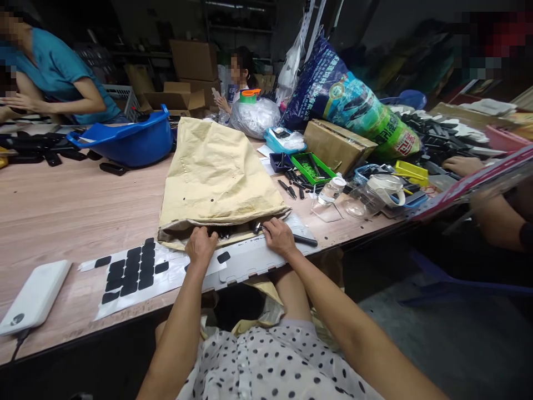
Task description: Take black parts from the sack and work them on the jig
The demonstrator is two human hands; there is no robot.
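A tan paper sack lies on the table with its mouth toward me, and small dark pieces show inside the opening. My left hand is closed at the lower lip of the mouth, its fingertips partly hidden. At the mouth's right side, my right hand is closed around a black rod, with a shiny metal tip showing left of the fingers. Beneath both hands lies a pale flat board. Left of it is a white sheet with black rounded stickers, and a loose black sticker sits near my left hand.
A white power bank with a cable lies at the left edge. Behind are a blue basin, a green tray, a cardboard box and a clear bottle. Other people sit at left, behind and right.
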